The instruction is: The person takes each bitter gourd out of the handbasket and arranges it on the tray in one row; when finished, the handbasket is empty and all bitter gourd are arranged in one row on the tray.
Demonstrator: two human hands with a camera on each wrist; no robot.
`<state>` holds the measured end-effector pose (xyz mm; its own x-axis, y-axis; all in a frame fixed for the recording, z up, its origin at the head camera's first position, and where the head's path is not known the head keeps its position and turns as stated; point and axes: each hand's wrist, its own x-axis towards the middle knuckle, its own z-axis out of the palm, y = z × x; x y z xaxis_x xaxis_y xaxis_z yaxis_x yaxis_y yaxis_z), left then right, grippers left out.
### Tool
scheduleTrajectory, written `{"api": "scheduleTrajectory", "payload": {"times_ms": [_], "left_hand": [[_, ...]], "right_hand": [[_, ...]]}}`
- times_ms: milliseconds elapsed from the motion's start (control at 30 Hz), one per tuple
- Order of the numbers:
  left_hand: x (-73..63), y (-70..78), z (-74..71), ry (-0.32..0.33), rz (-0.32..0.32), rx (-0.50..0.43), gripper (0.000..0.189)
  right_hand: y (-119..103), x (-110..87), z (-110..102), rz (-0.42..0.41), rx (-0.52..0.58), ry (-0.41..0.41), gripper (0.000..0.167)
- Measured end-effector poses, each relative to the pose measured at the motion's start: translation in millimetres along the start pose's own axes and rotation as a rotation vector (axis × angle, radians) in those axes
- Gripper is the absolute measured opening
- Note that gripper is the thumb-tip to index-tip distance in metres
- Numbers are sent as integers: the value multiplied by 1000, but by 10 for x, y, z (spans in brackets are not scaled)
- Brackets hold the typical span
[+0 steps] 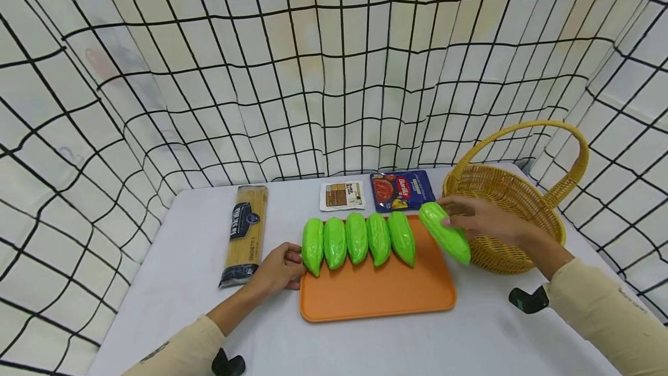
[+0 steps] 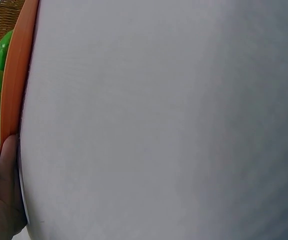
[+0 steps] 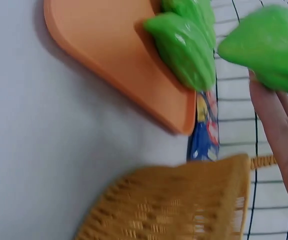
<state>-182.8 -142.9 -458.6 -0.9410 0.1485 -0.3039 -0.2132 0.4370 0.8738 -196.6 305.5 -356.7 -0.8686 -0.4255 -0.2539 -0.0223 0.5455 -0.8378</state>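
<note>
My right hand [image 1: 477, 220] holds a bright green, ridged toy gourd [image 1: 445, 233] above the tray's right edge, beside the wicker basket [image 1: 503, 257]. In the right wrist view that gourd [image 3: 269, 42] hangs in the fingers, its pointed end away from the palm. Several similar green gourds [image 1: 357, 238] lie side by side along the back of the orange tray [image 1: 376, 295]. At the tray's left edge my left hand [image 1: 279, 266] pinches the rim; the left wrist view shows fingers [image 2: 6, 170] against the orange rim [image 2: 16, 75].
A spaghetti pack [image 1: 246, 234] lies left of the tray. Behind it are a small brown-and-white packet [image 1: 341, 195] and a blue Barilla pouch [image 1: 402, 190]. The basket's tall handle [image 1: 522, 125] arches at the right. Black grid netting [image 1: 339, 68] surrounds the white table [image 1: 172, 283].
</note>
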Motion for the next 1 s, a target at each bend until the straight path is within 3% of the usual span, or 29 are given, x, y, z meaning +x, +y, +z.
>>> {"api": "scheduleTrajectory", "payload": {"times_ms": [167, 400, 733, 1000], "left_hand": [[-4, 4, -1, 0, 0, 1, 49], [-7, 2, -1, -1, -1, -3, 49], [-17, -3, -12, -10, 3, -17, 49], [-5, -4, -11, -14, 4, -20, 50]], "right_hand": [[-44, 100, 165, -6, 45, 61, 62], [-12, 253, 359, 42, -22, 204, 69], [38, 403, 571, 110, -4, 359, 70], [46, 473, 687, 177, -95, 463, 66]]}}
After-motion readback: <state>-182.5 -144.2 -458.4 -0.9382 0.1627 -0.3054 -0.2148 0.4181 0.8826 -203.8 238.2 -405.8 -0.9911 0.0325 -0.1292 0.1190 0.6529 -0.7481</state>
